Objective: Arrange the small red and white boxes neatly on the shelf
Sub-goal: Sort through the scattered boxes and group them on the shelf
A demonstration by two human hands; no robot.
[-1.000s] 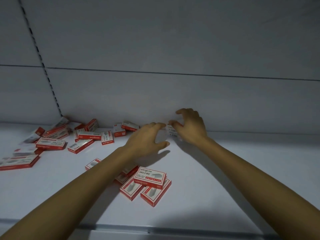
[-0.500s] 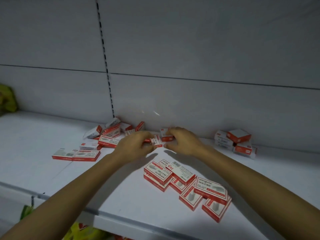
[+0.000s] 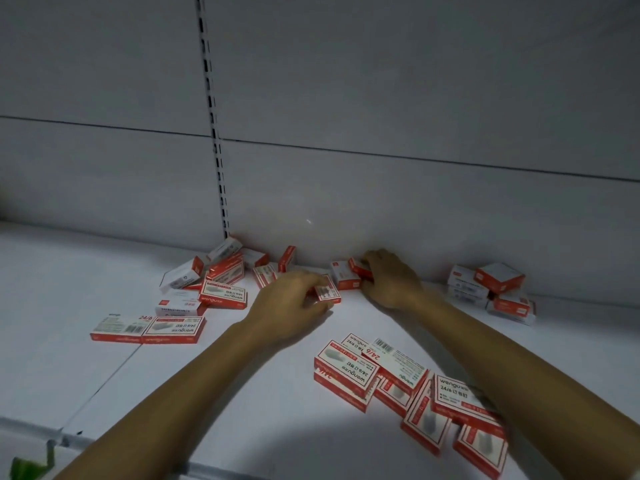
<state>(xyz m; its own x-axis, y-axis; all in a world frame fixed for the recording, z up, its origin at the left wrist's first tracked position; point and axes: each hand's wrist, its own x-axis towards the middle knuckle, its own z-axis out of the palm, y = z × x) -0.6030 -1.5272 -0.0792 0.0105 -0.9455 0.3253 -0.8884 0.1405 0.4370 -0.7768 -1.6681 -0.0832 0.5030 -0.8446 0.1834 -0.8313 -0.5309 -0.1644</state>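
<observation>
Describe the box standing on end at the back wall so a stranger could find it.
Follow the slotted upright down the back wall to the shelf. Right of its foot, beyond the tumbled heap, one small box stands by the wall. Its neighbours lie flat or tilted; it alone stands on its narrow end.

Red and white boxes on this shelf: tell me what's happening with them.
A person is sorting them by hand. The left hand pinches one small box near the middle of the shelf. The right hand grips a second box close to the back wall. The rest lie unsorted: a loose scatter to the left, a jumbled pile at the front and a rough stack to the right.
</observation>
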